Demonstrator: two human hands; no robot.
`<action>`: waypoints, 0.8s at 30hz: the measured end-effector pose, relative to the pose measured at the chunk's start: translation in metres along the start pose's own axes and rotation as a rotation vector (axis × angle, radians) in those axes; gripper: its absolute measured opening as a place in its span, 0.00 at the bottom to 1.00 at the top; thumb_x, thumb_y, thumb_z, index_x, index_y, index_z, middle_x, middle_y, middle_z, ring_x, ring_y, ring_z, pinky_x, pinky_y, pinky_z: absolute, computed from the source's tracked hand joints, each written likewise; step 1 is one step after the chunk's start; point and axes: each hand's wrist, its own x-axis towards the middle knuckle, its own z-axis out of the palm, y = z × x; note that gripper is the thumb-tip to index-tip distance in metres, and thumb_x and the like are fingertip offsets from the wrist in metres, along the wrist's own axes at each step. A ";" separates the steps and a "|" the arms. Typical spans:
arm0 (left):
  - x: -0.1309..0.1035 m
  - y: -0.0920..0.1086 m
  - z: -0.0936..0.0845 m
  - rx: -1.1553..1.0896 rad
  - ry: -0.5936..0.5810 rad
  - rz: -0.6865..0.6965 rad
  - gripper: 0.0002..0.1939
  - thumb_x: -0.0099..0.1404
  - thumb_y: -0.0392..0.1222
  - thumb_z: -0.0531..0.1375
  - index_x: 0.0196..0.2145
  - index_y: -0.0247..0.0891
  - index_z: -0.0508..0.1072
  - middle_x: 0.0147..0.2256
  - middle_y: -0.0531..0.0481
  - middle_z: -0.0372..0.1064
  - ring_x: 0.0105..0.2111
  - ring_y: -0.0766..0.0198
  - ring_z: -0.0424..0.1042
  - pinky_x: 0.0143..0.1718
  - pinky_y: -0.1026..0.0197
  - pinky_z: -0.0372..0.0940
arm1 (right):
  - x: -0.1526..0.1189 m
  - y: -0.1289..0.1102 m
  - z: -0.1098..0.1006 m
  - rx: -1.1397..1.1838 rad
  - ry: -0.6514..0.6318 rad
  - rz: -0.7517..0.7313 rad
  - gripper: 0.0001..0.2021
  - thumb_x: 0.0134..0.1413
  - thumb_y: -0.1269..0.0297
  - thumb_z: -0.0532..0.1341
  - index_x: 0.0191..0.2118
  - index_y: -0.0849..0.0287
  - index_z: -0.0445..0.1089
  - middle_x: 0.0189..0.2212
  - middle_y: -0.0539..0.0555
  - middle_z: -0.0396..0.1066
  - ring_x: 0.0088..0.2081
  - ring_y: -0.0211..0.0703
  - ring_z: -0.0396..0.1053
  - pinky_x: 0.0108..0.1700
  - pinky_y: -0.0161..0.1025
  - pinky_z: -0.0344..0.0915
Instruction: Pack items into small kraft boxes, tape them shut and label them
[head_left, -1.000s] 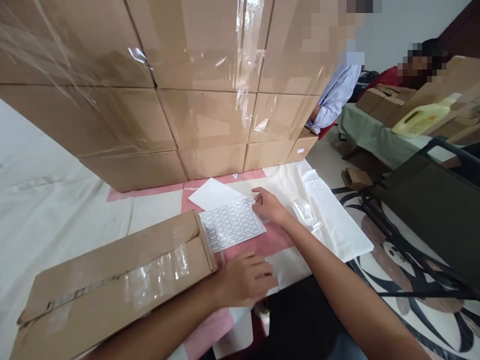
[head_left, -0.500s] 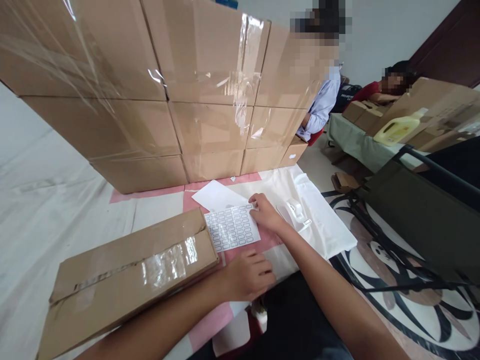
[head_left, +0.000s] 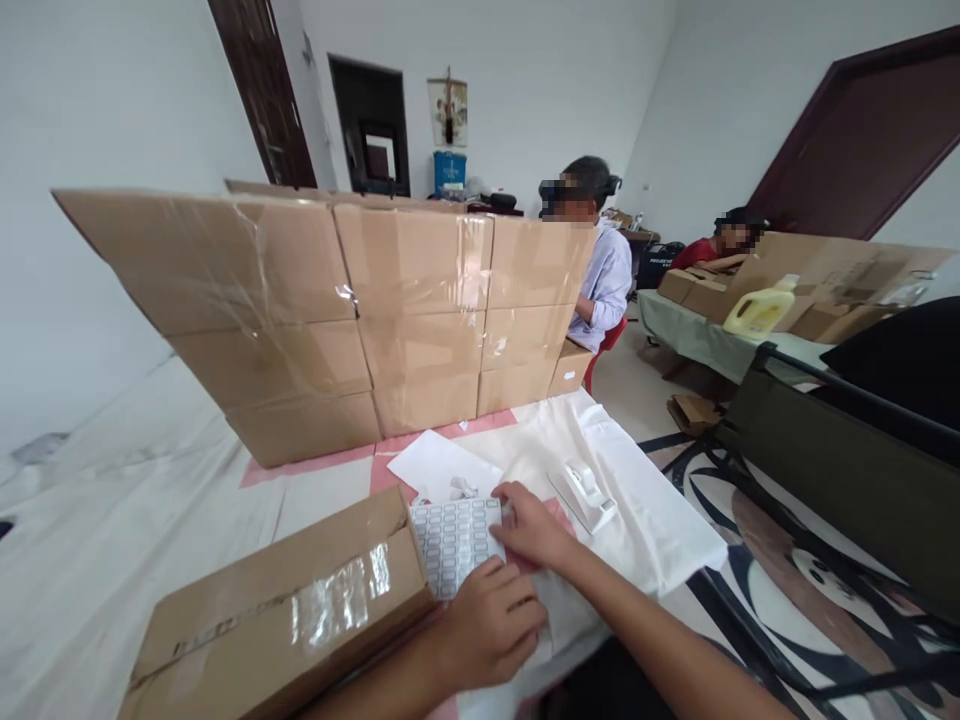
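A white sheet of small outlined labels (head_left: 454,540) lies on the tablecloth, its left edge against a taped cardboard box (head_left: 300,610). At the sheet's right edge, my right hand (head_left: 531,528) pinches the sheet between thumb and fingers. My left hand (head_left: 491,622) is by the sheet's lower right corner, its fingers curled in; whatever they may hold is hidden. Behind the label sheet is a plain white paper (head_left: 442,462) with small crumpled bits on it. To the right of my right hand stands a white tape dispenser (head_left: 585,490).
Stacked cardboard boxes (head_left: 420,340) wrapped in clear tape form a wall across the table (head_left: 652,500). Behind it sits a person in a light shirt (head_left: 607,280). Another person works at a far table with a yellow jug (head_left: 761,308). A dark folding frame (head_left: 825,430) stands at right.
My view has tilted up, showing more of the room. My left hand has come up closer to the label sheet and my right hand. My right hand stays at the sheet's right edge.
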 end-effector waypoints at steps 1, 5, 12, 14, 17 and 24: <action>0.000 0.000 0.002 -0.004 0.011 -0.003 0.03 0.66 0.37 0.55 0.36 0.41 0.68 0.31 0.53 0.68 0.32 0.62 0.64 0.35 0.54 0.55 | -0.001 0.003 0.003 -0.007 -0.014 -0.050 0.22 0.42 0.72 0.66 0.47 0.56 0.68 0.43 0.54 0.70 0.43 0.48 0.70 0.50 0.45 0.66; 0.000 -0.001 0.005 -0.003 0.029 0.009 0.04 0.64 0.35 0.56 0.36 0.41 0.67 0.31 0.53 0.68 0.31 0.61 0.64 0.34 0.54 0.55 | 0.000 0.006 0.008 0.189 -0.055 -0.056 0.21 0.42 0.74 0.60 0.46 0.54 0.67 0.32 0.47 0.65 0.32 0.41 0.66 0.39 0.40 0.65; 0.009 0.001 -0.008 -0.009 0.262 -0.100 0.07 0.65 0.31 0.52 0.35 0.40 0.68 0.30 0.49 0.69 0.32 0.59 0.66 0.35 0.55 0.58 | -0.003 -0.015 -0.014 0.691 0.007 -0.038 0.21 0.39 0.71 0.60 0.45 0.54 0.65 0.32 0.47 0.68 0.35 0.42 0.67 0.38 0.38 0.62; 0.010 0.001 -0.009 -0.007 0.281 -0.107 0.08 0.65 0.30 0.52 0.35 0.41 0.68 0.29 0.50 0.69 0.31 0.60 0.66 0.33 0.56 0.59 | -0.007 -0.021 -0.028 0.791 0.014 -0.046 0.20 0.41 0.70 0.62 0.45 0.54 0.66 0.32 0.48 0.70 0.35 0.42 0.69 0.39 0.39 0.63; 0.009 0.000 -0.008 0.007 0.294 -0.104 0.08 0.65 0.31 0.52 0.33 0.41 0.68 0.29 0.50 0.68 0.31 0.60 0.67 0.32 0.56 0.60 | -0.014 -0.029 -0.051 0.840 0.088 -0.075 0.18 0.45 0.65 0.67 0.44 0.55 0.70 0.34 0.50 0.72 0.37 0.43 0.71 0.43 0.41 0.65; 0.003 0.000 -0.012 0.029 0.384 -0.102 0.09 0.64 0.29 0.54 0.35 0.41 0.70 0.32 0.48 0.69 0.34 0.59 0.68 0.35 0.55 0.66 | -0.030 -0.039 -0.088 0.640 0.066 -0.120 0.15 0.52 0.49 0.69 0.36 0.56 0.79 0.40 0.54 0.75 0.42 0.48 0.72 0.47 0.45 0.67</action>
